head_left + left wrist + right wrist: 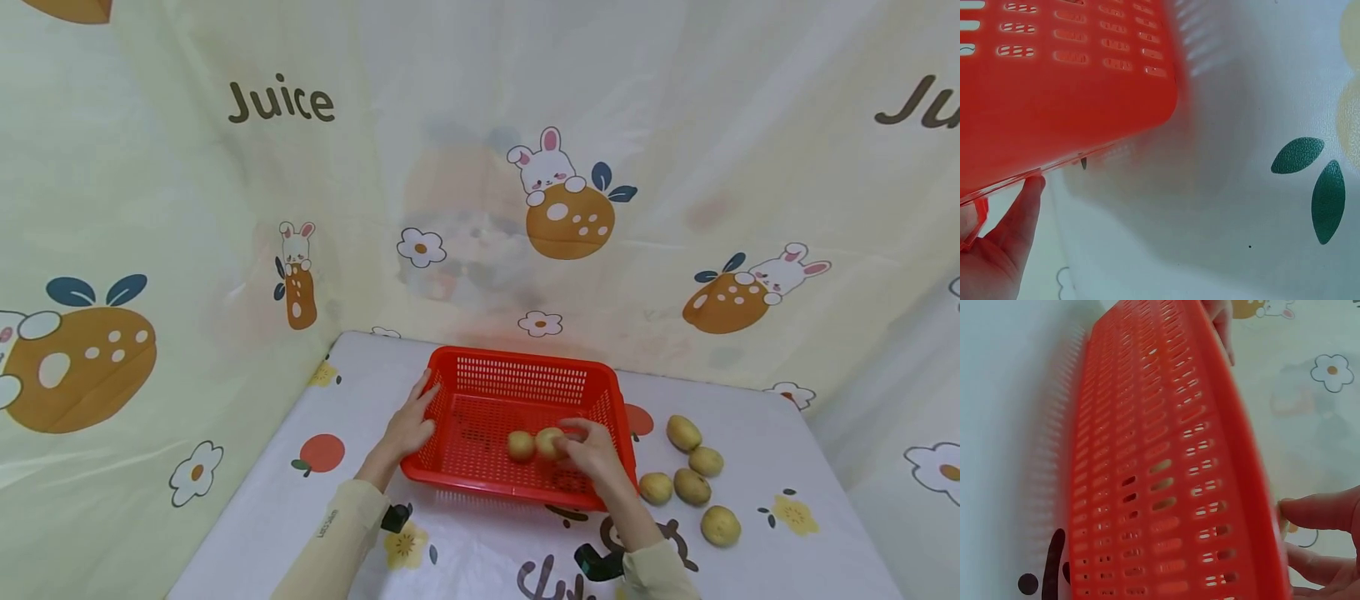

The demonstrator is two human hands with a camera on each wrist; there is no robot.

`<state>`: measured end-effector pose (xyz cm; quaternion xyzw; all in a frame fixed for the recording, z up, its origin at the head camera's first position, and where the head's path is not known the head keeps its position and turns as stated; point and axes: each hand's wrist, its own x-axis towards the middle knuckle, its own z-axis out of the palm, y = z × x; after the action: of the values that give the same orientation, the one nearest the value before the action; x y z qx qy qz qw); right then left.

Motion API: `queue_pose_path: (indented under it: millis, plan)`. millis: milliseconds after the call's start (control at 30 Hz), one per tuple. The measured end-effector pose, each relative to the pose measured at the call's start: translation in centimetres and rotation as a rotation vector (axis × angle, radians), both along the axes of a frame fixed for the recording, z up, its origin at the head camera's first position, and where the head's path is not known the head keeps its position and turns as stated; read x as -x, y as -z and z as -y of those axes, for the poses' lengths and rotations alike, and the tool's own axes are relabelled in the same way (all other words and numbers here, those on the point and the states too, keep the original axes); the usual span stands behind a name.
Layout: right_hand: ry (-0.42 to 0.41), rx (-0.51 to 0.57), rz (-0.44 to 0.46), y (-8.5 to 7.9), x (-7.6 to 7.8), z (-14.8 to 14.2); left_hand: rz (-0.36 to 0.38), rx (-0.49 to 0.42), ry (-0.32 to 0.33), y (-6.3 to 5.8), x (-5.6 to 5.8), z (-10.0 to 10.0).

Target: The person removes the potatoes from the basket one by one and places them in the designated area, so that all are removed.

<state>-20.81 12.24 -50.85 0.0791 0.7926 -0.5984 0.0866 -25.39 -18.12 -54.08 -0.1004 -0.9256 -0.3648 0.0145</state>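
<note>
A red plastic basket [480,490] with slotted sides stands on the table. Two potatoes are inside it, side by side; one potato [521,446] lies free on its floor. My right hand [592,454] reaches over the near right part of the basket and holds the other potato [550,443] between thumb and fingers. In the right wrist view the basket wall hides most of that potato. At the basket's left end my left hand [408,429] holds the rim; a fingertip [1035,184] presses the rim's edge in the left wrist view.
Several potatoes lie loose on the table right of the basket, among them a potato [721,526] nearest the front and a potato [683,433] farthest back. A printed cloth [255,517] covers the table, and a printed curtain [465,100] hangs behind it.
</note>
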Motion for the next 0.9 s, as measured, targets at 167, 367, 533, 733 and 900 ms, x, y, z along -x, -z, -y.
queue_pose_path:
  millis: [167, 367, 533, 733, 900]
  plan:
    - [0.027, -0.014, -0.044, -0.3, -0.5, -0.9, 0.0, 0.002, 0.003, -0.1, 0.0, 0.0]
    - [0.054, 0.004, -0.085, -0.6, -1.2, -2.3, -0.005, 0.004, 0.004, 0.0, 0.0, 0.0]
    - [0.08, 0.009, -0.089, -1.1, -2.2, -3.9, -0.003, 0.001, 0.004, 0.0, 0.1, 0.1]
    - [0.118, 0.05, -0.088, -1.8, -3.4, -6.2, -0.015, 0.016, 0.007, 0.0, 0.2, 0.1]
    - [0.201, 0.069, -0.094, -1.6, -4.3, -8.2, -0.006, 0.009, 0.004, -0.1, 0.0, 0.0]
